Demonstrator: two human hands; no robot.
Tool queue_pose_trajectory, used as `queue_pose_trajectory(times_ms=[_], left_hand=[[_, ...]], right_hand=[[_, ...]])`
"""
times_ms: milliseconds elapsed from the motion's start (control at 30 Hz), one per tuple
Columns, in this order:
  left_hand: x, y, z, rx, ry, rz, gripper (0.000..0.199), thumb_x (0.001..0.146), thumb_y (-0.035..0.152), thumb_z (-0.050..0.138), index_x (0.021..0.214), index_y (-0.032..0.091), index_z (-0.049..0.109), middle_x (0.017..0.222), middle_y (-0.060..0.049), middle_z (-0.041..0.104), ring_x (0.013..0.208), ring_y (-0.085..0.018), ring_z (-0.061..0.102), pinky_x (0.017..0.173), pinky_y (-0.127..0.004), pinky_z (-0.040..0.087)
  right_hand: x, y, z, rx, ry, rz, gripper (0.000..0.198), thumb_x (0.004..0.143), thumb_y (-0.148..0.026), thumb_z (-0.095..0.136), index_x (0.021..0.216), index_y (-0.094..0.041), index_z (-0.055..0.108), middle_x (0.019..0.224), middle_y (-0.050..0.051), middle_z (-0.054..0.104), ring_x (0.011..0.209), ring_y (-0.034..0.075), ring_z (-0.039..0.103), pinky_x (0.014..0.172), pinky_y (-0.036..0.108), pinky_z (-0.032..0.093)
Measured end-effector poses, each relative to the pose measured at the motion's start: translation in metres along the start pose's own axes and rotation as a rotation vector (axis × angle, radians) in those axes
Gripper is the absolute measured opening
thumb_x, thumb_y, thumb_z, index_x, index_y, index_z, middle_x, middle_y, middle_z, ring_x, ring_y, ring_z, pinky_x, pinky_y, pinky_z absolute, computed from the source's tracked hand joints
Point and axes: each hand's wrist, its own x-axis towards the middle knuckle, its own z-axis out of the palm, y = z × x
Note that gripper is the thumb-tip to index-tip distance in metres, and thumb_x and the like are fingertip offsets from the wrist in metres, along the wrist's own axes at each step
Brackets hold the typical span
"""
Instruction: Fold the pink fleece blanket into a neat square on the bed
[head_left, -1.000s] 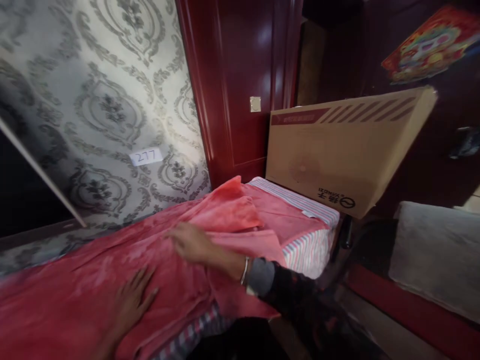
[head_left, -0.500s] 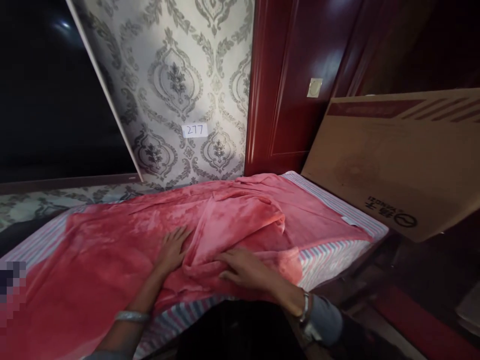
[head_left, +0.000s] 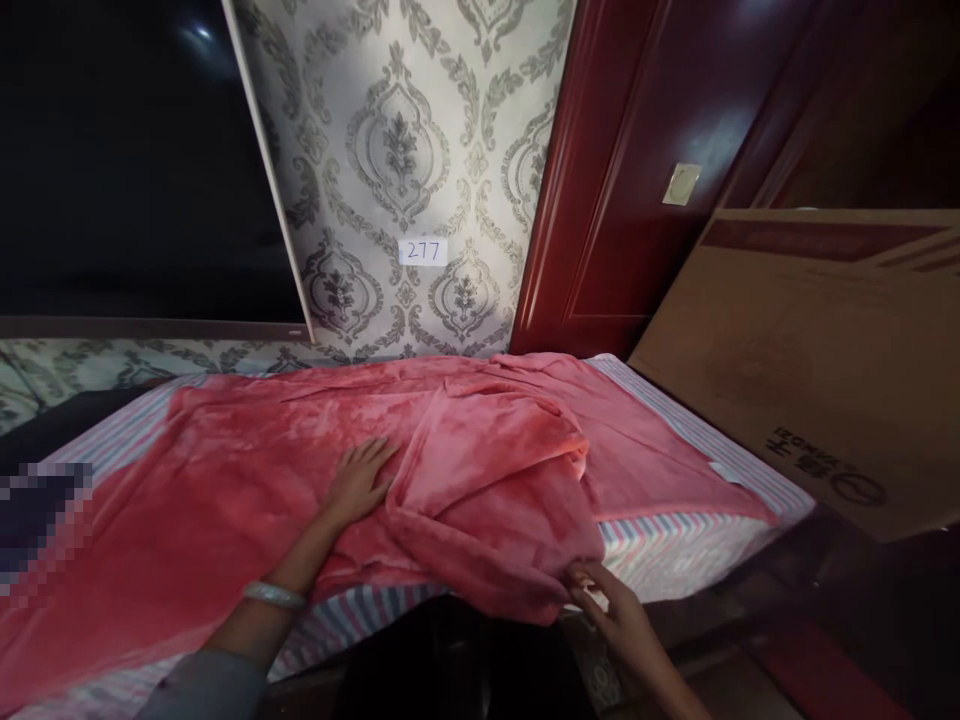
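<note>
A pink plush blanket (head_left: 247, 470) lies spread over a striped cloth (head_left: 652, 410), with a loose fold bunched up in its middle. My left hand (head_left: 364, 485) rests flat on the blanket just left of that fold, fingers outstretched. At the near edge, my right hand (head_left: 611, 600) has the blanket's corner pinched between thumb and fingers, and the fabric sags there over the front edge of the striped cloth. A small white tag (head_left: 724, 472) shows near the blanket's right end.
A large cardboard box (head_left: 810, 370) stands at the right, near a dark red panel (head_left: 600, 200). At the left is a black screen (head_left: 142, 170). A paper marked 277 (head_left: 423, 251) is on the patterned wall (head_left: 450, 130).
My right hand has moved right and toward me, from lying on the fold to pinching the blanket's near corner, which now hangs out. My left hand remains on the blanket. The view has shifted left.
</note>
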Motion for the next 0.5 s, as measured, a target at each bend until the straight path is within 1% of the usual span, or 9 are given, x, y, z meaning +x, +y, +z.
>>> queue_pose_trajectory(times_ms=[67,133,167,267,300,333,400,467,500], left_hand=[[0.000,0.000,0.000,-0.001,-0.007,0.006,0.058,0.091,0.032,0.051,0.147,0.020,0.051,0.157,-0.012,0.044,0.146,-0.033,0.037,0.120,-0.057,0.026],[0.001,-0.001,0.000,0.002,-0.007,0.006,0.057,0.091,0.033,0.051,0.147,0.021,0.051,0.156,-0.012,0.044,0.146,-0.033,0.037,0.120,-0.056,0.026],[0.001,-0.001,0.000,0.003,-0.007,0.005,0.057,0.091,0.033,0.051,0.147,0.021,0.051,0.156,-0.011,0.044,0.146,-0.033,0.037,0.120,-0.056,0.026],[0.001,-0.001,-0.001,-0.006,-0.009,0.011,0.058,0.090,0.033,0.052,0.147,0.021,0.050,0.157,-0.012,0.043,0.146,-0.033,0.037,0.120,-0.058,0.025],[0.001,-0.001,-0.001,-0.008,-0.009,0.015,0.058,0.090,0.033,0.052,0.148,0.021,0.050,0.157,-0.012,0.043,0.146,-0.033,0.037,0.120,-0.058,0.025],[0.000,-0.001,-0.001,-0.010,-0.009,0.019,0.059,0.091,0.033,0.052,0.148,0.021,0.049,0.157,-0.012,0.043,0.146,-0.033,0.036,0.120,-0.058,0.024],[0.000,-0.001,-0.002,-0.012,-0.008,0.024,0.059,0.090,0.033,0.052,0.148,0.020,0.049,0.157,-0.012,0.043,0.147,-0.033,0.035,0.120,-0.058,0.024],[0.000,-0.001,-0.002,-0.020,-0.001,0.024,0.059,0.090,0.033,0.053,0.147,0.021,0.050,0.157,-0.012,0.043,0.147,-0.033,0.036,0.120,-0.058,0.024],[0.000,-0.001,-0.001,-0.026,0.003,0.022,0.059,0.090,0.033,0.053,0.147,0.021,0.050,0.157,-0.012,0.044,0.147,-0.033,0.036,0.120,-0.058,0.025]], right_hand=[[-0.007,0.001,0.013,0.040,0.034,0.076,0.047,0.078,-0.060,0.061,0.104,-0.022,0.071,0.103,0.012,0.073,0.090,0.029,0.070,0.076,0.040,0.058],[-0.011,-0.003,0.026,0.077,-0.002,0.097,0.051,0.075,-0.061,0.063,0.106,-0.021,0.071,0.107,0.013,0.073,0.093,0.030,0.069,0.076,0.041,0.058],[-0.013,-0.006,0.032,0.090,-0.053,0.083,0.048,0.076,-0.060,0.063,0.102,-0.021,0.073,0.105,0.013,0.073,0.093,0.030,0.069,0.077,0.041,0.058],[-0.019,-0.014,0.044,0.105,-0.221,0.051,0.036,0.081,-0.054,0.059,0.084,-0.022,0.075,0.091,0.011,0.074,0.089,0.029,0.068,0.084,0.043,0.055],[-0.021,-0.017,0.046,0.122,-0.248,0.061,0.034,0.081,-0.052,0.059,0.083,-0.022,0.075,0.090,0.011,0.074,0.090,0.029,0.068,0.086,0.044,0.054],[-0.023,-0.021,0.048,0.149,-0.256,0.079,0.033,0.080,-0.051,0.060,0.087,-0.022,0.075,0.094,0.011,0.074,0.093,0.030,0.068,0.089,0.046,0.053],[-0.027,-0.032,0.052,0.230,-0.272,0.107,0.040,0.078,-0.050,0.064,0.104,-0.022,0.074,0.109,0.013,0.073,0.105,0.032,0.067,0.096,0.047,0.050],[-0.026,-0.049,0.059,0.285,-0.323,0.089,0.049,0.076,-0.048,0.068,0.118,-0.022,0.070,0.121,0.013,0.070,0.113,0.032,0.064,0.099,0.046,0.049],[-0.024,-0.059,0.065,0.277,-0.346,0.069,0.051,0.075,-0.045,0.070,0.120,-0.021,0.069,0.123,0.012,0.069,0.113,0.032,0.064,0.097,0.045,0.049]])
